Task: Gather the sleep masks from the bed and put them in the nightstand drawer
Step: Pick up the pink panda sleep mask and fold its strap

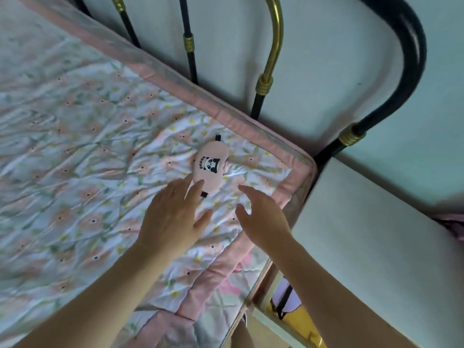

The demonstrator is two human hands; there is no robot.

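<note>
A pink sleep mask (209,165) with a panda print and a black strap lies flat on the floral quilt (82,146), near the bed's corner. My left hand (173,212) hovers just below the mask, fingers spread, with its fingertips at the mask's near end. To the mask's lower right, my right hand (261,217) is open and empty. Beside the bed stands the white nightstand (376,237). Below its top, the open drawer (288,312) shows yellow and lilac items and a black strap.
A black and brass metal headboard (266,79) runs behind the bed against a pale wall. The quilt's pink border (288,187) marks the bed edge next to the nightstand.
</note>
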